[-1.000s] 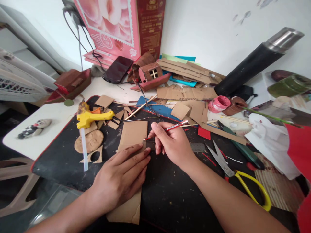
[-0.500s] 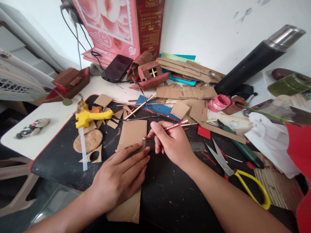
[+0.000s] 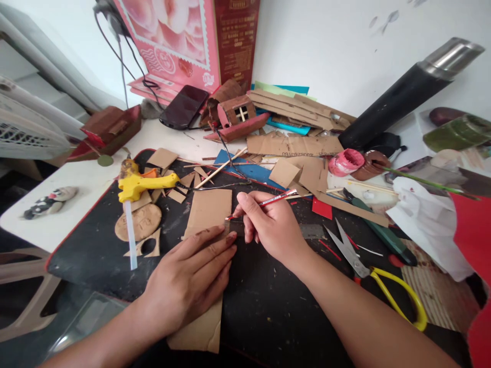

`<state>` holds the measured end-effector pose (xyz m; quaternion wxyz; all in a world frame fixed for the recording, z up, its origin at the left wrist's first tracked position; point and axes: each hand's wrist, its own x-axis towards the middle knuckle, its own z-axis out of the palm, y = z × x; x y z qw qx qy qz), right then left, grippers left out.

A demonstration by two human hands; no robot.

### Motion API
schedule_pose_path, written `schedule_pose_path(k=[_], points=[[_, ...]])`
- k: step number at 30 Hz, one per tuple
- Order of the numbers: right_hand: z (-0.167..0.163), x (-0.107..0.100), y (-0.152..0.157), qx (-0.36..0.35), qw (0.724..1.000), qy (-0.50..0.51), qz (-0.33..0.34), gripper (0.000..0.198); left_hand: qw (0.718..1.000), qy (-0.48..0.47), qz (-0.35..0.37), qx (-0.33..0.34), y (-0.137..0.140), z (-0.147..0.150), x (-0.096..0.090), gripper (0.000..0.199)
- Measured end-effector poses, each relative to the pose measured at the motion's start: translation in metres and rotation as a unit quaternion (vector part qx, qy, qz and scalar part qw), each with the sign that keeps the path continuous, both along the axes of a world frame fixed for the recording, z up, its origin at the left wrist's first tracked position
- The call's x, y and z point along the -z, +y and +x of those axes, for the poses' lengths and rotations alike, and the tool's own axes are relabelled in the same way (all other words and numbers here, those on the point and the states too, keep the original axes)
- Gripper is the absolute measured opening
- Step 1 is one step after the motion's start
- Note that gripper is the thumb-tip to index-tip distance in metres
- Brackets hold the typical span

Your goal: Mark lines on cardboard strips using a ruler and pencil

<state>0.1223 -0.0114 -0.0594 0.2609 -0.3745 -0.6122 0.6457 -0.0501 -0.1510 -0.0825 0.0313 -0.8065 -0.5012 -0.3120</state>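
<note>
A strip of brown cardboard (image 3: 209,207) lies lengthwise on the black mat in front of me. My left hand (image 3: 195,268) rests flat across it, fingers stretched out and pressing down, brown smears on the fingertips. In my right hand (image 3: 268,225) a red pencil (image 3: 278,197) is pinched, its tip at the strip's right edge near my left fingertips. A grey ruler (image 3: 312,231) lies crosswise beneath my right hand, and its left end reaches the cardboard by my left fingers. Part of the ruler is hidden by my hands.
At left lie a yellow glue gun (image 3: 143,181) and a round clay disc (image 3: 138,222). Open scissors (image 3: 356,260) and a green-handled tool (image 3: 379,227) lie at right. Behind are cardboard scraps (image 3: 286,173), a small model boat (image 3: 238,120), a phone (image 3: 184,107) and a black flask (image 3: 399,102).
</note>
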Motion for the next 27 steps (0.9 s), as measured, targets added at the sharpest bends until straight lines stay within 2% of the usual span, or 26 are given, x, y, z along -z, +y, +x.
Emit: schedule_pose_path(k=[27], points=[[-0.0001,-0.0002,0.0002,-0.003,1.0,0.01,0.0,0.049,1.0,0.009,0.006,-0.003,0.0011,0.0003,-0.0015,0.022]])
